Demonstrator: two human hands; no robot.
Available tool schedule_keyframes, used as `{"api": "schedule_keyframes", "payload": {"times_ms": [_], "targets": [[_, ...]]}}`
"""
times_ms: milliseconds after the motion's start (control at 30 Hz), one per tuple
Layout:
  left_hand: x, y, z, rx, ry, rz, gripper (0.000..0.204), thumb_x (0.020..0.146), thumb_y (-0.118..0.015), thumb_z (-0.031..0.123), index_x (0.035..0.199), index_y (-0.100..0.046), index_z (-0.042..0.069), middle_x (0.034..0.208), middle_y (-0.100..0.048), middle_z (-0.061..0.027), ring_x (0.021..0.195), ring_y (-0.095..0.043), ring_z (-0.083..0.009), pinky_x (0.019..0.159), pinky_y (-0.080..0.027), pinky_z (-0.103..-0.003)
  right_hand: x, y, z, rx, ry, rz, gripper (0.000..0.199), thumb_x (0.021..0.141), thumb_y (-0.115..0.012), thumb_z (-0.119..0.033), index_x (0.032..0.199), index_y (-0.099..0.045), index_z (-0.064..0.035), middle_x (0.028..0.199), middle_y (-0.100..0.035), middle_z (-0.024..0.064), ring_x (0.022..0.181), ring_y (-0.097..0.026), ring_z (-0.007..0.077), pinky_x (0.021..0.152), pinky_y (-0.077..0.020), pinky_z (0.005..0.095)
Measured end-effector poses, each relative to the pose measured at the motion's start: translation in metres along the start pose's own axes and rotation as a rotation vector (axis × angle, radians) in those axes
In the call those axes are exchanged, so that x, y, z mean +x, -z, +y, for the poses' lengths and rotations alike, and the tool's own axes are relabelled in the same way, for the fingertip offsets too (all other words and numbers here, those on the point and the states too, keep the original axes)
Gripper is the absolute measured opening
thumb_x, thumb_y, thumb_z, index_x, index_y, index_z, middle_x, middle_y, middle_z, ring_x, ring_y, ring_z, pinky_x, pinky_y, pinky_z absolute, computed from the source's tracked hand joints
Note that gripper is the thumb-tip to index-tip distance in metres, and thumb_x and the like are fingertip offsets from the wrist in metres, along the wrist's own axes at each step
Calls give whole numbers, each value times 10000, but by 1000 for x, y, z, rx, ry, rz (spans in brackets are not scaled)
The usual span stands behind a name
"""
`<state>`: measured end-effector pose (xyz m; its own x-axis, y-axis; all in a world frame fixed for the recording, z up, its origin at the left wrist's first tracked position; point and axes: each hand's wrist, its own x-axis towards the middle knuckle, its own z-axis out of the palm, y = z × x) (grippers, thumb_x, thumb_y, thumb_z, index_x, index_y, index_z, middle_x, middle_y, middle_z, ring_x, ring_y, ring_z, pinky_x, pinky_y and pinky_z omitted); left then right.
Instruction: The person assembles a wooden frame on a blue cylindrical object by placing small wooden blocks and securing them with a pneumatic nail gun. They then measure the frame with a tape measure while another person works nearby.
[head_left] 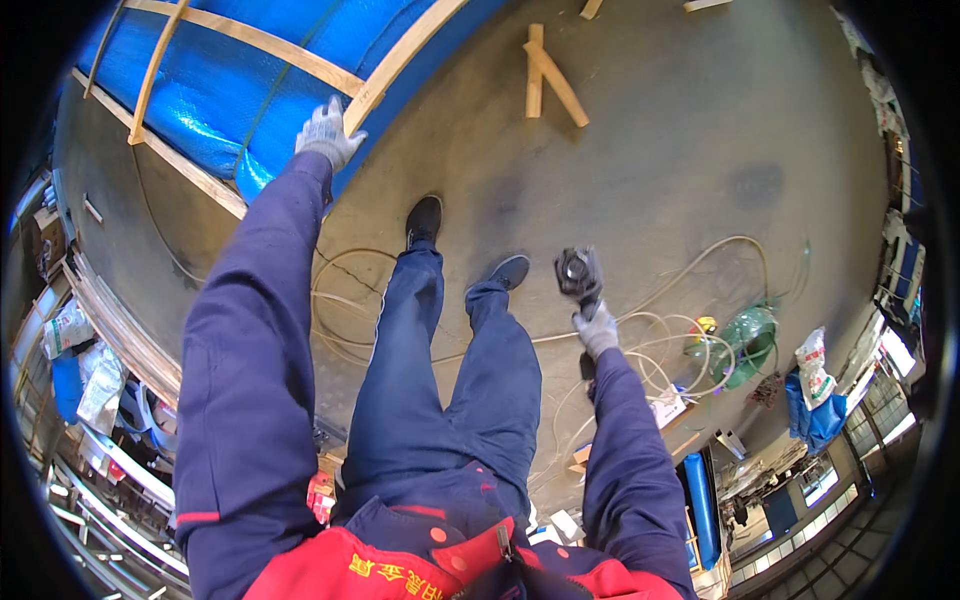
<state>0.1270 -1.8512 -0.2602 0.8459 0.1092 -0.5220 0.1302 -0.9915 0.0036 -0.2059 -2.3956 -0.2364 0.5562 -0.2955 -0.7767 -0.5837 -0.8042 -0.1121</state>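
My left hand (331, 135), in a grey glove, is at the lower end of a wooden batten (400, 65). Its fingers lie on one side of the wood and the thumb on the other. Under the battens is a large bundle in shiny blue wrapping (215, 90), and a crosswise batten (265, 42) meets the first one near my hand. My right hand (597, 328), also gloved, is closed round the handle of a black nail gun (579, 275). The tool hangs over the floor, apart from the bundle; its tip is hard to make out.
A pale hose (560, 337) loops across the floor around my feet. To the right lie a green coil (750, 345) and a white bag on blue material (815, 375). Two crossed wood pieces (540, 75) lie ahead. Long boards (125, 330) are stacked at left.
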Motion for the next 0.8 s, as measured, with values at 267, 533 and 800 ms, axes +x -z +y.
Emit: {"api": "schedule_keyframes", "payload": {"times_ms": [267,533,800], "targets": [[32,-116,-9,311,-64,100,1317,751,-871,498,1626,-27,-9,1524,-372,-315,1342,-500,-457,1084,-471,-479,223,-78,4,8,142,338,756,925,-692,-191,1538,-307,27,1253,-630,319,1137,-630,477,931,-518,505],[38,-153,-21,189,-198,482,1258,726,-910,423,1596,-133,-51,1391,-444,-288,1245,-508,-437,1090,-433,-475,293,-166,49,-187,78,262,941,884,-761,-173,1594,-181,40,1330,-547,310,1190,-605,441,987,-515,458],[10,-149,46,-130,-508,617,892,862,-810,244,1540,-324,-74,1521,-400,-307,1367,-469,-467,1136,-416,-476,285,-97,-42,-407,295,-134,478,955,-665,-410,1212,-595,-13,1159,-674,251,987,-693,403,848,-563,461]]}}
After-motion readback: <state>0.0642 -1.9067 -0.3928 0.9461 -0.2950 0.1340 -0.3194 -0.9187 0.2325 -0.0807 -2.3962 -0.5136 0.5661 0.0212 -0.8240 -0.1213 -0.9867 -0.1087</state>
